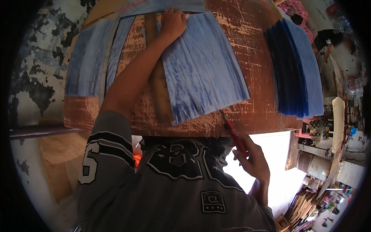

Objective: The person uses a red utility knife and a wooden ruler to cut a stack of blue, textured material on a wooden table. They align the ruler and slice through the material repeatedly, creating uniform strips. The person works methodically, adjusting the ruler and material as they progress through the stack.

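A blue streaked sheet [205,65], perhaps a thin stack, lies slightly turned on the worn brown tabletop [255,73]. At its far left corner my left hand [173,24] is closed over the edge with bent fingers; the fingertips are partly hidden. Along the sheet's left side runs a flat wooden strip [159,87], passing under my left forearm. My right hand [252,155] grips a red-handled cutter knife [236,138] just below the table's near edge. The knife's slim tip points up at the sheet's near edge; whether it touches cannot be told.
At the right stands a thick stack of blue sheets [297,69] with dark blue edges. More blue sheets [87,58] lie at the left beside a narrow strip. Another blue sheet [166,5] lies along the far edge. Another person [328,42] is at the upper right.
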Tool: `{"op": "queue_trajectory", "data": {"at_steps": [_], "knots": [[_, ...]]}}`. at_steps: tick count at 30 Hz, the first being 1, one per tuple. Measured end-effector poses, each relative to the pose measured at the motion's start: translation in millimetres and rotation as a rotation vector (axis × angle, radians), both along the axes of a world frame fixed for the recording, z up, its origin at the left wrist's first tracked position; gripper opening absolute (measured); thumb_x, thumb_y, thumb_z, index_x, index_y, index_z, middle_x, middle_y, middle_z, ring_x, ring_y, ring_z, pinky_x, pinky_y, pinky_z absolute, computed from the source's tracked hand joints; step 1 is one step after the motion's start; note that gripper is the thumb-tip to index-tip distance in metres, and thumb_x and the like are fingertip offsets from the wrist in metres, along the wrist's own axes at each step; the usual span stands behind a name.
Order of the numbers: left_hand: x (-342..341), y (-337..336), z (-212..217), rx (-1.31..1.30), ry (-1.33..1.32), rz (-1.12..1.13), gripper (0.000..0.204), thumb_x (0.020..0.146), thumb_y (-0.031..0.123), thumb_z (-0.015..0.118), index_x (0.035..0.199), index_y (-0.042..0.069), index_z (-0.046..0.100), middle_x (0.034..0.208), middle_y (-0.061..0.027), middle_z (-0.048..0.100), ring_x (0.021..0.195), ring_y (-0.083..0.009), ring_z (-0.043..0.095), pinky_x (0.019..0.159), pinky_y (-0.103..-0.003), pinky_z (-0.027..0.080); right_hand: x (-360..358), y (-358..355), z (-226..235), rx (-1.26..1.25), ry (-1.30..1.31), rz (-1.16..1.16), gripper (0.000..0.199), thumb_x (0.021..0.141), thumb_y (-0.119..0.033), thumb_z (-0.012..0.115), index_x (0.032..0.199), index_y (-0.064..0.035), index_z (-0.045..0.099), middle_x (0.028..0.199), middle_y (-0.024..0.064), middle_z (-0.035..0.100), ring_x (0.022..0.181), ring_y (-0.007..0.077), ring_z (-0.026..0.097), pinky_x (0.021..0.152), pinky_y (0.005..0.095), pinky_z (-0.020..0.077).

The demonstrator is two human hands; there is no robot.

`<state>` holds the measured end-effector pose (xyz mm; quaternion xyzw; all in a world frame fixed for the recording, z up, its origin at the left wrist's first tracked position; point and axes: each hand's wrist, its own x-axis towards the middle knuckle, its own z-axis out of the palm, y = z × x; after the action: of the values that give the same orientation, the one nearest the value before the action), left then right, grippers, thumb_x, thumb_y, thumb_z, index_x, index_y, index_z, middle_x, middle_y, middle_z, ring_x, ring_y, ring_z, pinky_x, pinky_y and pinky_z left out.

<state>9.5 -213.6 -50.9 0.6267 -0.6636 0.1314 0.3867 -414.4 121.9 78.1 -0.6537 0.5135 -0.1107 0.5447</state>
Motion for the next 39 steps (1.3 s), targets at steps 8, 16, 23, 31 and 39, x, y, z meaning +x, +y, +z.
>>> {"op": "queue_trajectory", "data": {"at_steps": [8,16,23,31,39], "knots": [[-0.1,1.4,-2.7,0.007,0.047,0.003,0.037,0.098,0.041,0.071,0.106,0.005,0.075,0.104,-0.0196,0.067,0.108,-0.0417,0.062,0.096,-0.054,0.048,21.1,1.1,-14.7,-0.199,0.044,-0.007,0.061,0.102,0.002,0.060,0.159,-0.0119,0.044,0.115,0.0147,0.076,0.083,0.0172,0.070,0.076,0.0339,0.0569],[-11.6,10.5,0.8,0.121,-0.105,0.087,0.064,0.098,0.065,0.064,0.118,0.005,0.070,0.118,-0.0208,0.063,0.120,-0.0396,0.055,0.101,-0.057,0.045,35.8,-13.7,28.5,-0.394,0.219,-0.151,0.048,0.104,0.005,0.055,0.151,-0.0060,0.056,0.132,0.0184,0.074,0.123,0.0282,0.072,0.102,0.0361,0.0565],[-9.9,6.2,-2.6,0.096,-0.090,0.064,0.064,0.096,0.068,0.064,0.115,0.007,0.071,0.118,-0.0195,0.063,0.118,-0.0391,0.056,0.100,-0.056,0.044,89.8,-58.7,-13.1,-0.716,0.303,-0.093,0.053,0.105,-0.004,0.061,0.155,-0.0187,0.056,0.110,0.0211,0.078,0.094,0.0263,0.080,0.076,0.0384,0.0612],[-3.7,-3.6,-15.4,0.063,-0.088,0.052,0.065,0.096,0.069,0.063,0.118,0.009,0.072,0.120,-0.0184,0.063,0.118,-0.0390,0.056,0.101,-0.056,0.043,103.1,-81.4,-39.5,-0.890,0.478,0.067,0.058,0.104,-0.012,0.064,0.159,-0.0273,0.051,0.077,0.0124,0.068,0.061,0.0246,0.069,0.055,0.0422,0.0566],[-2.5,-4.7,-16.9,0.068,-0.098,0.043,0.063,0.097,0.068,0.063,0.121,0.011,0.073,0.124,-0.0194,0.064,0.123,-0.0408,0.056,0.105,-0.057,0.043,103.6,-79.7,-35.1,-0.921,0.594,0.123,0.061,0.101,-0.009,0.065,0.157,-0.0291,0.052,0.078,0.0103,0.070,0.058,0.0228,0.070,0.050,0.0395,0.0567]]}}
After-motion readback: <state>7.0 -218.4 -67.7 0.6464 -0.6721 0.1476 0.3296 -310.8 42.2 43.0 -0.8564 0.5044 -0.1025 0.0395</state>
